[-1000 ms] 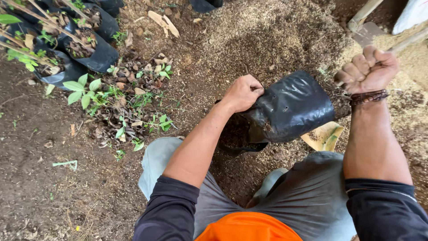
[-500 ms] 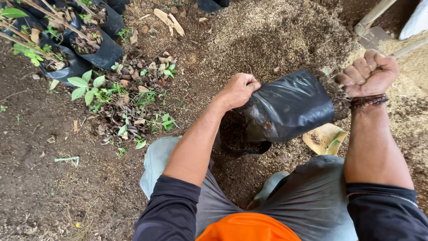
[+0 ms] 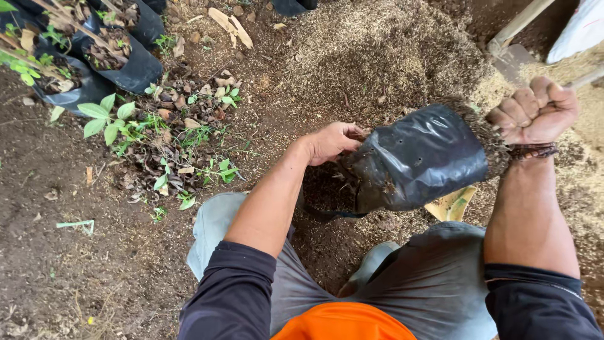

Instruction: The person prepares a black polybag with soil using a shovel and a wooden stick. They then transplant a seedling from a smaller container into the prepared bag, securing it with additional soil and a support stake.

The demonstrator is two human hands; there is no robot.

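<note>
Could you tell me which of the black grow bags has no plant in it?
The black bag held between both hands; the bags at upper left stand on the ground holding plants.

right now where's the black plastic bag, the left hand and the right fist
black plastic bag (image 3: 418,157), head view, middle of its shiny side
left hand (image 3: 333,140), head view, back of the hand at the bag's mouth
right hand (image 3: 535,108), head view, knuckles of the closed fist

Your left hand (image 3: 330,141) grips a black plastic grow bag (image 3: 418,157), thin, glossy and crinkled, dusted with crumbly matt soil. Beyond the bag lies a rough, fibrous husk pile (image 3: 377,50). Below the bag, your trousers (image 3: 434,283) are soft matt grey cloth.
</note>
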